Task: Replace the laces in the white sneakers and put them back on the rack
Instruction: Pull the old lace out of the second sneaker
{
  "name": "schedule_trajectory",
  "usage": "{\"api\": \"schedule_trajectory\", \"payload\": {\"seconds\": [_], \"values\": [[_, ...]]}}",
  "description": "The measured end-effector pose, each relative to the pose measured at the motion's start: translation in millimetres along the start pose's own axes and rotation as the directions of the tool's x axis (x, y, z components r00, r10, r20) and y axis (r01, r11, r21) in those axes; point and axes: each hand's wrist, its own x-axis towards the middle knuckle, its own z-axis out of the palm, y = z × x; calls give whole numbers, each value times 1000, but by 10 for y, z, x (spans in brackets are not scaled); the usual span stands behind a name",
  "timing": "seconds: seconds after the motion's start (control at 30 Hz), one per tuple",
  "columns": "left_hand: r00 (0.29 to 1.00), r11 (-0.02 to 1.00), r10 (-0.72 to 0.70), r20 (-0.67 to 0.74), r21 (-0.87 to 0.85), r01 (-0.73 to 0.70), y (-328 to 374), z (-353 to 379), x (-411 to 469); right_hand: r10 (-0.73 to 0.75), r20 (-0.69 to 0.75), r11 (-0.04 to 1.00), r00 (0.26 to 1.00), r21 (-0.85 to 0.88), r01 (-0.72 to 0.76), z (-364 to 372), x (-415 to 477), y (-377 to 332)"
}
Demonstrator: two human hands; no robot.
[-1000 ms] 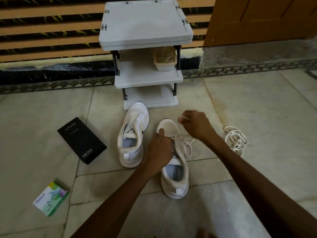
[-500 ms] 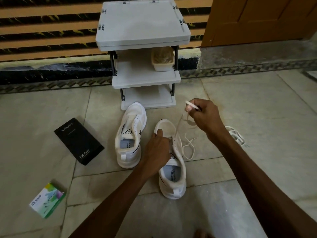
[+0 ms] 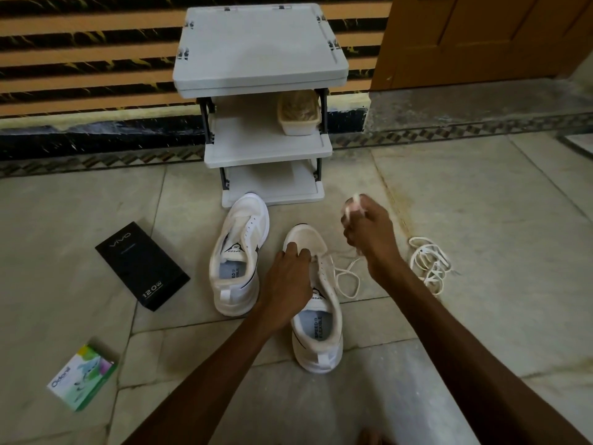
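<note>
Both sneakers sit on the floor tiles [image 3: 481,220], not on the shoe rack [image 3: 260,59], which stands at 12 o'clock from them against the striped wall. The nearer sneaker [image 3: 317,332] sits dead centre, toe pointing at the rack. The left hand [image 3: 285,284] is on top of it with the fingers curled down onto the front end of the eyelet row, gripping it there.

The right hand [image 3: 369,232] is raised at about 1 o'clock from that shoe, fingers bunched up and pinching one end of a white lace [image 3: 348,281]. That bit is pretty blurry, so I can't tell how much of it is wadded in the fist. The lace hangs down from the hand and lies in a loose loop on the tile at 3 o'clock from the shoe, just beside its eyelets.

The other sneaker [image 3: 239,261] sits just beside the first at 10 o'clock, with no lace in its eyelets that I can see.

There's a second tangle of white lace [image 3: 430,264] on the floor further out at 3 o'clock. A black box [image 3: 142,266] lies at 9 o'clock, a little green and white box [image 3: 81,377] at 8 o'clock, and a beige tub [image 3: 300,115] is on the rack's middle shelf.
</note>
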Motion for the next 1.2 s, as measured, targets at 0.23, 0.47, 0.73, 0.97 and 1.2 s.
{"api": "schedule_trajectory", "payload": {"seconds": [0.23,0.47,0.73,0.97,1.2], "values": [[999,999,-31,18,-39,31,0,17,-10,108,410,555,905,-780,288,64,47,363],[999,999,-28,20,-39,29,-11,3,-11,-234,14,824,972,-527,206,-5,60,152],[998,997,-57,9,-56,57,4,-21,-29,117,405,557,907,-783,277,-210,138,368],[996,993,-85,11,-78,86,41,-56,-40,340,553,529,761,-781,332,-374,5,471],[996,995,-84,9,-61,84,58,-73,-51,307,439,406,844,-863,301,-377,-50,685]]}}
